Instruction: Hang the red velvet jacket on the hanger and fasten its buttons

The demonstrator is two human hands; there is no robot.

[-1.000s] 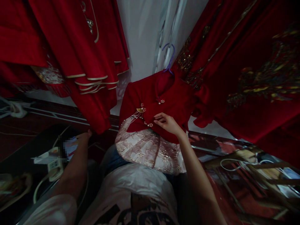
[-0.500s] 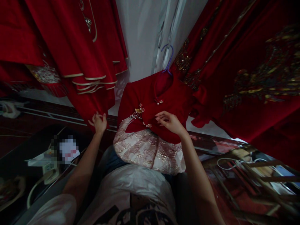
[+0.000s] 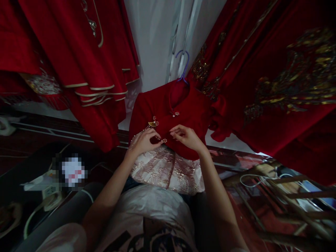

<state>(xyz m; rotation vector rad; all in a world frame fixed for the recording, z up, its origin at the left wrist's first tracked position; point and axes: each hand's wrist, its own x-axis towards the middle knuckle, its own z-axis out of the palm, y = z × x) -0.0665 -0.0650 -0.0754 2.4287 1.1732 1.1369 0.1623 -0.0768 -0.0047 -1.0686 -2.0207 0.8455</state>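
A red jacket [image 3: 193, 106] with a stand collar hangs from a purple hanger [image 3: 185, 66], its lower part over my lap. A pale pink and gold brocade skirt [image 3: 178, 173] shows beneath it. My left hand [image 3: 144, 141] lies at the jacket's front, thumb and forefinger curved together at a small beaded flower [image 3: 164, 140]. A gold fan ornament [image 3: 152, 124] with beads sits just above that hand. Another beaded flower [image 3: 175, 114] is below the collar. Close over the jacket, my right hand [image 3: 187, 138] has its fingers pinched; anything between them is too small to see.
Red garments [image 3: 102, 70] with gold-edged hems hang at left, and a red garment with gold embroidery [image 3: 294, 80] at right. A dark table [image 3: 15, 178] at lower left carries a white socket block and cable. A wooden frame [image 3: 286, 196] with cords stands at lower right.
My left hand has moved right, from beside the hanging red cloth to the beaded flower on the jacket. My right hand stays over the jacket, pinched. The view has shifted slightly.
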